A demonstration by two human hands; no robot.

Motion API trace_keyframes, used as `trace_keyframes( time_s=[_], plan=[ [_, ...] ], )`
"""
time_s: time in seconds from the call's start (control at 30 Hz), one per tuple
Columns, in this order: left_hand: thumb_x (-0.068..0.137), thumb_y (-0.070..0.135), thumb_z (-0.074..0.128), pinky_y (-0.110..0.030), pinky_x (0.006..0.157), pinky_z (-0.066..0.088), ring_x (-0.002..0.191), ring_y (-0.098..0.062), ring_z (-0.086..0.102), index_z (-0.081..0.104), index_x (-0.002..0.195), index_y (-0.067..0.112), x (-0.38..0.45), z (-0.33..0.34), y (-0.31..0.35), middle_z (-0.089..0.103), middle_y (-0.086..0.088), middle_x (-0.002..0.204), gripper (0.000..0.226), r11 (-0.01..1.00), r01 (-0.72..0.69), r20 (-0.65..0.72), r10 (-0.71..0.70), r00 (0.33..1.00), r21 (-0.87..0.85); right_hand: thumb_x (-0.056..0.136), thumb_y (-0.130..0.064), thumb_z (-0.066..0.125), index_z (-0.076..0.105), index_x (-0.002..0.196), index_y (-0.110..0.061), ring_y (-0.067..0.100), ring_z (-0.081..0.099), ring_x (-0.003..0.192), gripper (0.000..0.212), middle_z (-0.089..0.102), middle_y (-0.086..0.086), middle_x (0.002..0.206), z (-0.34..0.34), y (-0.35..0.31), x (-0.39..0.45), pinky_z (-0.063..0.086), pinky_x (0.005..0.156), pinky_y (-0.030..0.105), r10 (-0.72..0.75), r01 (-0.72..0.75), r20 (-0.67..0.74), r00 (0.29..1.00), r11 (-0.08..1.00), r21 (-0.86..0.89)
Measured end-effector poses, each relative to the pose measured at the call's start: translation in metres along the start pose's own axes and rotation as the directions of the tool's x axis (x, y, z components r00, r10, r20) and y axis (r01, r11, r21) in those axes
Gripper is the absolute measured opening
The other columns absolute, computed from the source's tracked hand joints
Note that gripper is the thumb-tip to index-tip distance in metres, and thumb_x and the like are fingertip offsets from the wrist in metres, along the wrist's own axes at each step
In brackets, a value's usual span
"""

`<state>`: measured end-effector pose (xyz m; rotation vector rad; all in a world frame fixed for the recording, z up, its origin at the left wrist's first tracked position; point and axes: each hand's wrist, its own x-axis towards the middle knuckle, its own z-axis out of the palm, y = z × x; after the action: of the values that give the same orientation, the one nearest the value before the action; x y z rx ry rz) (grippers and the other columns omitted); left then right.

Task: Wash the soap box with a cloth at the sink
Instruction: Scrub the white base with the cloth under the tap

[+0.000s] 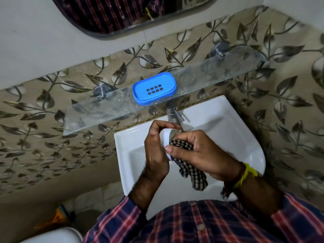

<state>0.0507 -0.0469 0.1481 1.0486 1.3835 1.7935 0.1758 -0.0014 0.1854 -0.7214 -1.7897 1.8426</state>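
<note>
Soap box: white part (166, 137) in your hands, over white sink (228, 130), just near tap (172, 112). Your left hand (156, 148) curls fingers round its left side. Your right hand (198, 153) pinches checked cloth (191, 171) against it, cloth end hanging down. Blue part (154, 88) sits on glass shelf (98, 114), far side.

no readable text, labels or numbers

Home bathroom: white sink (245, 137), mirror (98, 25), glass shelf (201, 79), tiled wall (289, 95).
</note>
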Motion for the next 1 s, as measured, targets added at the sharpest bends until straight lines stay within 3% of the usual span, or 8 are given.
trace_keyframes(
  time_s=[0.17,0.27,0.4,0.5,0.6,0.7,0.8,1.0],
  plan=[
    [0.106,0.044,0.013,-0.031,0.072,0.056,0.078,-0.028,0.067,0.054,0.091,-0.015,0.010,-0.004,0.010,0.064,-0.034,0.086,0.073,0.990,0.083,-0.039,-0.088,0.995,-0.114,0.092,-0.011,0.069,0.068,0.088,-0.003,0.010,0.060,0.077,0.009,0.064,0.010,0.082,0.004,0.001,0.002,0.050,0.073,0.029,-0.082,0.092,0.071,0.994,0.984,-0.150],
    [0.101,0.064,0.019,-0.035,0.067,0.053,0.071,-0.033,0.062,0.056,0.089,-0.006,0.014,-0.002,0.018,0.063,-0.028,0.084,0.080,0.906,0.320,-0.046,-0.345,0.937,-0.276,0.086,-0.010,0.076,0.070,0.101,-0.005,0.005,0.060,0.090,0.017,0.063,-0.001,0.094,0.003,0.002,-0.002,0.049,0.081,0.021,-0.079,0.106,0.105,0.991,0.953,-0.282],
    [0.086,0.085,0.030,-0.039,0.074,0.053,0.077,-0.036,0.064,0.061,0.098,0.003,0.018,0.001,0.021,0.065,-0.030,0.091,0.089,0.782,0.557,-0.005,-0.581,0.814,-0.279,0.079,-0.013,0.079,0.072,0.091,-0.009,0.006,0.061,0.080,0.014,0.064,-0.008,0.082,0.016,0.007,-0.005,0.052,0.076,0.026,-0.227,0.152,-0.095,0.969,0.855,-0.495],
    [0.076,0.087,0.040,-0.045,0.088,0.056,0.094,-0.036,0.069,0.062,0.108,0.011,0.013,-0.001,0.020,0.071,-0.024,0.104,0.086,0.814,0.538,0.024,-0.547,0.837,-0.219,0.079,-0.017,0.079,0.071,0.082,-0.012,-0.006,0.059,0.059,0.010,0.065,-0.008,0.065,0.016,0.008,-0.004,0.051,0.061,0.020,-0.132,0.031,-0.280,0.951,0.941,-0.337],
    [0.093,0.070,0.035,-0.040,0.097,0.055,0.118,-0.032,0.066,0.059,0.132,0.011,-0.003,0.007,0.008,0.070,-0.016,0.126,0.074,0.882,0.465,0.057,-0.462,0.885,-0.075,0.082,-0.009,0.078,0.070,0.079,-0.005,0.007,0.063,0.059,0.009,0.069,0.004,0.065,0.000,0.003,0.004,0.053,0.055,0.031,-0.078,0.036,-0.303,0.950,0.989,-0.143],
    [0.098,0.066,0.029,-0.031,0.075,0.062,0.099,-0.023,0.076,0.081,0.103,0.017,-0.005,0.008,0.001,0.079,-0.011,0.105,0.072,0.777,0.594,0.064,-0.595,0.801,-0.208,0.087,-0.008,0.073,0.072,0.098,-0.002,0.020,0.069,0.082,0.012,0.070,0.017,0.088,-0.006,0.002,0.006,0.056,0.080,0.045,-0.102,0.071,-0.114,0.988,0.966,-0.250],
    [0.091,0.073,0.037,-0.031,0.065,0.061,0.084,-0.022,0.078,0.084,0.088,0.023,0.009,-0.002,0.000,0.081,-0.009,0.091,0.069,0.765,0.590,0.061,-0.597,0.800,-0.258,0.091,-0.012,0.069,0.066,0.127,-0.013,0.012,0.063,0.108,0.036,0.068,0.002,0.112,-0.002,0.008,0.000,0.049,0.099,0.032,-0.084,0.084,0.018,0.996,0.916,-0.393],
    [0.086,0.080,0.043,-0.036,0.079,0.061,0.103,-0.026,0.075,0.081,0.106,0.023,0.009,-0.009,-0.009,0.077,-0.011,0.113,0.072,0.655,0.664,0.129,-0.670,0.731,-0.359,0.090,-0.019,0.069,0.069,0.112,-0.024,0.007,0.072,0.080,0.023,0.075,-0.007,0.096,-0.008,-0.002,-0.001,0.062,0.077,0.039,-0.081,-0.053,-0.336,0.938,0.928,-0.369]
  ],
)
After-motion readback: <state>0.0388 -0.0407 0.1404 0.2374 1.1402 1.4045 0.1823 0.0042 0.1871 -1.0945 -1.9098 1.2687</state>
